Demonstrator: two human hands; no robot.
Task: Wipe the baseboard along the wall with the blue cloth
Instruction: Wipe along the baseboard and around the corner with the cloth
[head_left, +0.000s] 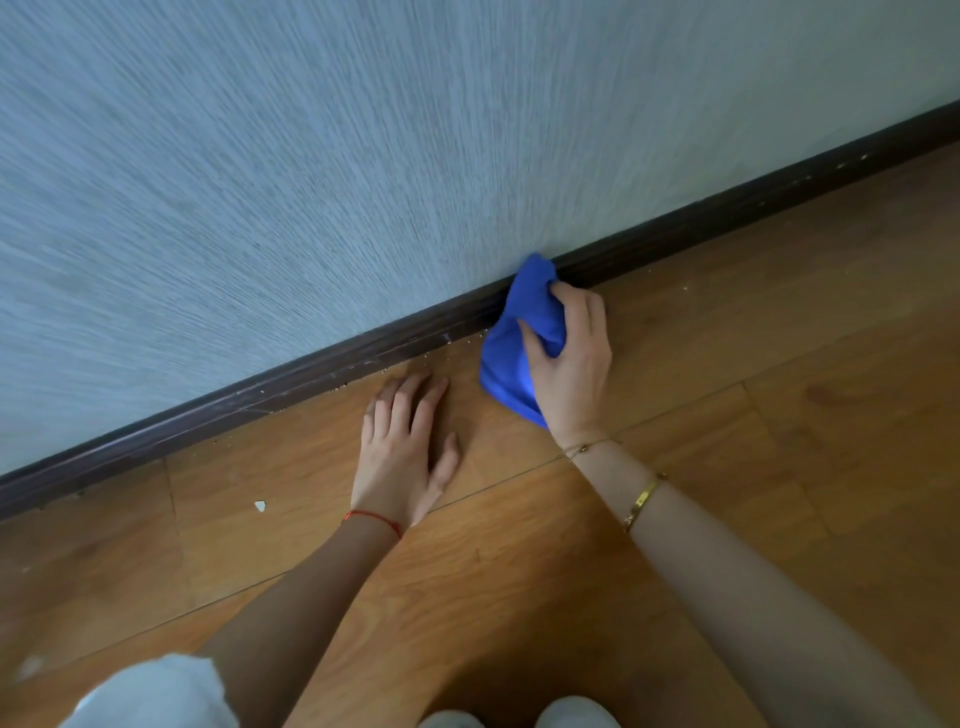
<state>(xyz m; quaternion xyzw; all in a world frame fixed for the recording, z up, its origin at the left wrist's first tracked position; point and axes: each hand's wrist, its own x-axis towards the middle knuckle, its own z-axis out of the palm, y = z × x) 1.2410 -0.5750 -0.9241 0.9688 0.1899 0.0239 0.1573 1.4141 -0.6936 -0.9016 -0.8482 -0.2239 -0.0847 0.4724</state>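
While my right hand (569, 364) grips the bunched blue cloth (511, 343), its upper end presses against the dark baseboard (322, 364) where wall (363, 156) meets wooden floor (727, 415). Just beside it, my left hand (402, 457) rests flat on the floor, fingers relaxed, holding nothing.

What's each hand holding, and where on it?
Right hand grips the blue cloth bunched at its middle; left hand holds nothing, flat on the floor.

Bare forearms, red string bracelet (375, 521), two gold bracelets (643, 500), perhaps white trousers (150, 696)
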